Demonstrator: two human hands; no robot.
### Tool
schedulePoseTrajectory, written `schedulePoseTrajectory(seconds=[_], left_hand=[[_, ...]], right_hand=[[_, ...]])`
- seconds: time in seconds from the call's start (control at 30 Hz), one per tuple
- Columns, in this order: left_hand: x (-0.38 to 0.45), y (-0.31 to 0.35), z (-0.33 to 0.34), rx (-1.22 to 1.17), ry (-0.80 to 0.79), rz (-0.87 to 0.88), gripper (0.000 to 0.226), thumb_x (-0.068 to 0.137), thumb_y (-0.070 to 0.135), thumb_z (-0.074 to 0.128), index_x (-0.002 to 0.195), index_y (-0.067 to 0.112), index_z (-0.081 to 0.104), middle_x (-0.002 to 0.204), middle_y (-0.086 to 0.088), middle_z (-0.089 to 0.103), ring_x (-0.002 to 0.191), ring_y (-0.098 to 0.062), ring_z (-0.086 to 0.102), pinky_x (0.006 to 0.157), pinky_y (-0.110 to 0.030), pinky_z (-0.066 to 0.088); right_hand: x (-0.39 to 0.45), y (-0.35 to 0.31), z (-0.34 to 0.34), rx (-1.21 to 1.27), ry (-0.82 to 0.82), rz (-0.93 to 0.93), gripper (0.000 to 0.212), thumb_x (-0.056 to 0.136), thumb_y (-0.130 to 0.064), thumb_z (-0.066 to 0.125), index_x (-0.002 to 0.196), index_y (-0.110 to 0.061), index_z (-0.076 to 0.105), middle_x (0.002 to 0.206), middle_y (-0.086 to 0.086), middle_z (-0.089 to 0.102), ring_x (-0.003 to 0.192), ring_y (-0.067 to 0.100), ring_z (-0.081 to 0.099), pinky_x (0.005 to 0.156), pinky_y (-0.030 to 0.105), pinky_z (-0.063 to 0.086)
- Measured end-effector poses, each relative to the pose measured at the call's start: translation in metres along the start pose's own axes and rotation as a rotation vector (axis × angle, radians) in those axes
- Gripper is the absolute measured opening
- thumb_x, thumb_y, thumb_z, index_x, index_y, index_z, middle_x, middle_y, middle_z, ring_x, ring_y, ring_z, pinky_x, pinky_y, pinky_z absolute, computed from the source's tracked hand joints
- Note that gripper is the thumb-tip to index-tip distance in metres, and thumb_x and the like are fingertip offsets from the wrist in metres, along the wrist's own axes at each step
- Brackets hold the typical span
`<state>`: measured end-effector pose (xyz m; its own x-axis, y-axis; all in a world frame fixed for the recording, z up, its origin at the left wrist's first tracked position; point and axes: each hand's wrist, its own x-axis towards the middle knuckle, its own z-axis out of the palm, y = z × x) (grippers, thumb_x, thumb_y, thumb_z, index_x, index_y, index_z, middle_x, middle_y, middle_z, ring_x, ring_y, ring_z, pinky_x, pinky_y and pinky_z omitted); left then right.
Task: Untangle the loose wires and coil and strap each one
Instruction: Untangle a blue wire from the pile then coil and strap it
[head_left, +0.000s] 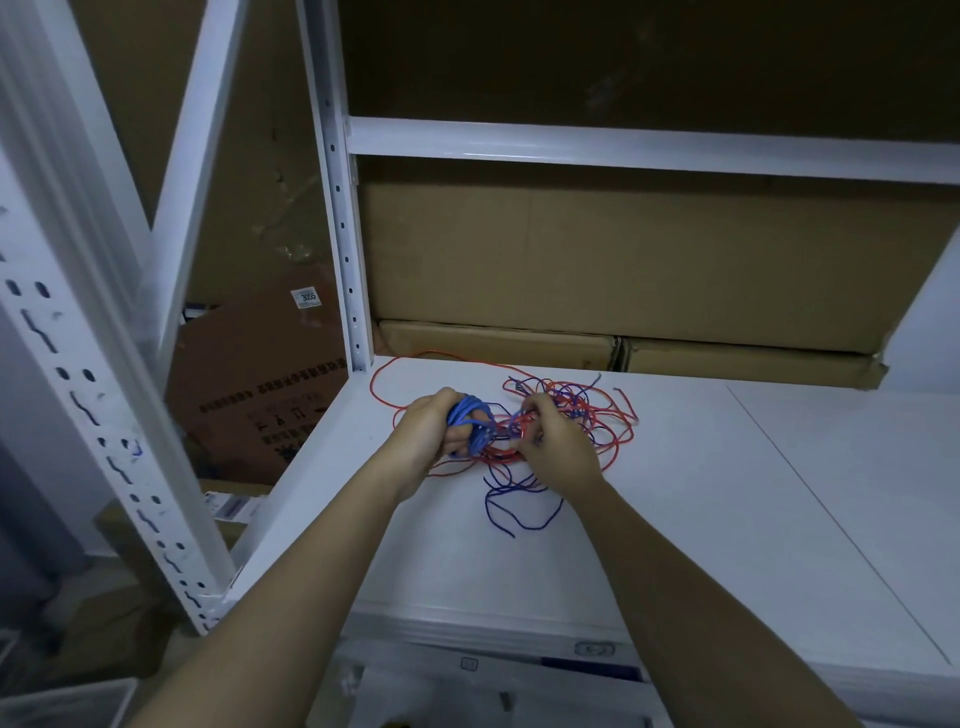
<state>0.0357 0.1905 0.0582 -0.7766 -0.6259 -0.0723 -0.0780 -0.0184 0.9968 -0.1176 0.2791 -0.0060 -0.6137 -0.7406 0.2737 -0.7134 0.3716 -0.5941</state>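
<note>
Head view: your left hand (431, 426) grips the blue coil (470, 415); right hand (550, 441) pinches a strand of the red-blue tangle (566, 415) on the white shelf (727, 493). Wire looks light, limp, snag-prone; hold near the knot.

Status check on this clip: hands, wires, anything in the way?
Left hand grips a partly wound blue wire coil. Right hand pinches a strand in the red and blue tangle on the white shelf. No strap seen. Nothing blocking.

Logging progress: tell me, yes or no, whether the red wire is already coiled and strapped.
No: the red wire sprawls in loose loops on the white shelf, tangled with blue wire.
</note>
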Motion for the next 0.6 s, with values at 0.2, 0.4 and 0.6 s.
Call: schedulePoseTrajectory(seconds=[0.2, 0.4, 0.6], left_hand=[[0.006, 0.013, 0.006, -0.11, 0.05, 0.091, 0.041, 0.1, 0.016, 0.024, 0.077, 0.006, 0.057, 0.045, 0.002, 0.034, 0.047, -0.013, 0.026, 0.059, -0.029, 0.03], [0.007, 0.033, 0.017, -0.272, 0.005, 0.174, 0.042, 0.099, 0.017, 0.024, 0.075, 0.005, 0.057, 0.044, 0.004, 0.028, 0.042, -0.01, 0.024, 0.054, -0.027, 0.03], [0.003, 0.054, 0.018, -0.135, 0.086, 0.204, 0.036, 0.097, 0.015, 0.027, 0.074, 0.005, 0.053, 0.046, 0.002, 0.027, 0.047, -0.014, 0.022, 0.053, -0.027, 0.031]], right_hand=[[-0.015, 0.003, 0.003, -0.248, 0.09, -0.236, 0.03, 0.093, -0.029, 0.057, 0.119, -0.013, 0.061, 0.112, 0.006, 0.054, 0.099, 0.022, 0.054, 0.078, 0.032, 0.046], [-0.009, -0.007, -0.02, -0.139, 0.186, -0.126, 0.015, 0.09, -0.02, 0.05, 0.096, -0.011, 0.059, 0.083, 0.001, 0.058, 0.071, 0.018, 0.05, 0.054, 0.027, 0.027], [0.01, -0.007, -0.062, 0.123, 0.301, 0.018, 0.017, 0.093, -0.016, 0.05, 0.1, -0.009, 0.063, 0.069, 0.002, 0.059, 0.059, 0.016, 0.051, 0.05, 0.031, 0.03]])
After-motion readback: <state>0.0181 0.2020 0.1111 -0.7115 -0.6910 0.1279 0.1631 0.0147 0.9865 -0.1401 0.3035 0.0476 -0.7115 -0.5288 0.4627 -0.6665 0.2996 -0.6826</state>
